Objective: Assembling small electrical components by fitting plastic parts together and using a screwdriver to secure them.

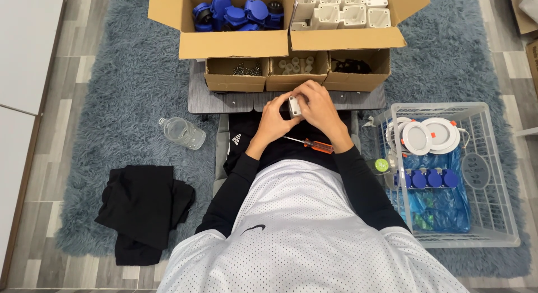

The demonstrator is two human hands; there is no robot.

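item: small white plastic housing (295,106), pinched between fingers of left hand (273,120) and right hand (320,107), held over the lap for close work; orange-handled screwdriver (309,144) parked just below the fingers; small parts boxes (297,74) just beyond, within reach.

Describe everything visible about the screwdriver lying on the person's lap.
The screwdriver has an orange, plastic-looking handle and a thin metal shaft. It lies flat and slanted across the dark trousers, handle toward the person's right, tip toward the left. It rests just under the right hand and wrist; neither hand grips it, and whether the wrist touches it cannot be told.
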